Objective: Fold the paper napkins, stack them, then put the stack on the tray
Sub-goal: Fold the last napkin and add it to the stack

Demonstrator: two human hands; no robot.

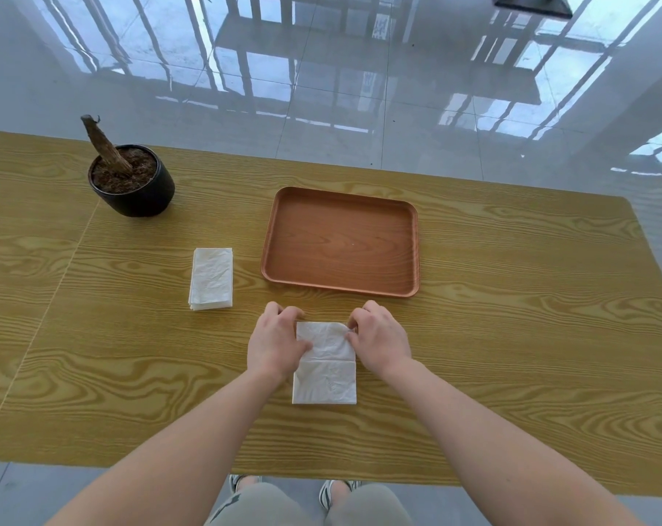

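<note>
**Clerk:** Nearest edge first?

**Inspector:** Grey-trousered knees point(363, 504) and striped white shoes point(335, 491) on the floor, just short of the yellow wood-grain table point(511, 336).

**Clerk:** The item in hand?

**Inspector:** One white paper napkin point(325, 377) on the table's near middle. It is an oblong running near to far, with a crease across its centre. Its near half lies flat.

**Clerk:** Grip?

**Inspector:** The left hand point(274, 343) is on the far left corner, fingers curled and thumb lying over the paper. The right hand point(379, 341) is on the far right corner, fingers curled and pinching the edge. Both have hold of that napkin's far half.

**Clerk:** Beyond the hands?

**Inspector:** To the far left of them, well apart, a stack of folded white napkins point(211, 279) rests on the table. Right of the stack and just beyond the hands is a brown wooden rectangular tray point(409, 256) with a raised rim.

**Clerk:** Farther still?

**Inspector:** At far left stands a round black pot point(143, 201) of brown soil with a bare tilted stump point(103, 146) in it. Past the table edge is a glossy grey tiled floor point(322, 89).
</note>
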